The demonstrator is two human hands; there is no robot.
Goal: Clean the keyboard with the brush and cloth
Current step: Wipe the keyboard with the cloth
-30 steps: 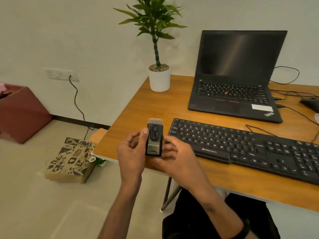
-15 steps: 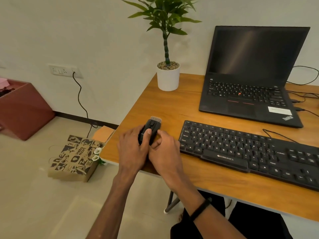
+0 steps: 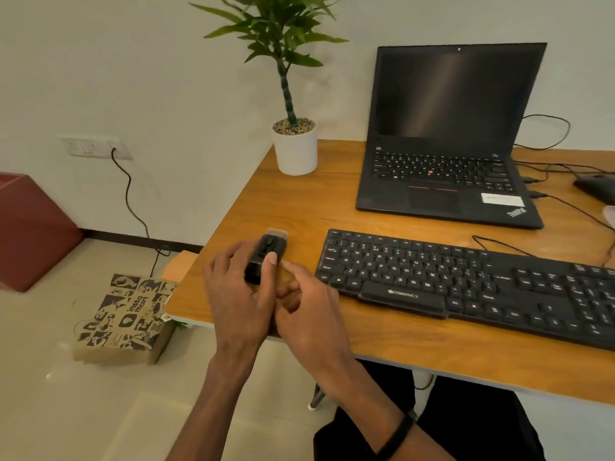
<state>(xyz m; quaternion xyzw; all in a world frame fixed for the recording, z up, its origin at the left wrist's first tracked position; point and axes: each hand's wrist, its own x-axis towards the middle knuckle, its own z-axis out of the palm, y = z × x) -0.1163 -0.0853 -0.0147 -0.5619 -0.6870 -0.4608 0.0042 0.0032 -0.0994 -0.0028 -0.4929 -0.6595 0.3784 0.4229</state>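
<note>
A small black brush (image 3: 266, 248) with pale bristles at its far end lies low on the wooden table (image 3: 299, 207), left of the black keyboard (image 3: 466, 281). My left hand (image 3: 238, 294) grips the brush, thumb on top and fingers along its left side. My right hand (image 3: 307, 314) sits just right of the brush, index finger stretched toward its near end, the other fingers loosely curled and holding nothing. No cloth is clearly in view.
An open black laptop (image 3: 446, 134) stands behind the keyboard. A potted plant (image 3: 295, 146) is at the table's back left corner. Cables and a dark mouse (image 3: 595, 188) lie at the right. A printed paper bag (image 3: 123, 319) sits on the floor.
Both hands brought the brush down from the air onto the table. My right hand has come off the brush and drawn slightly back; my left hand keeps hold.
</note>
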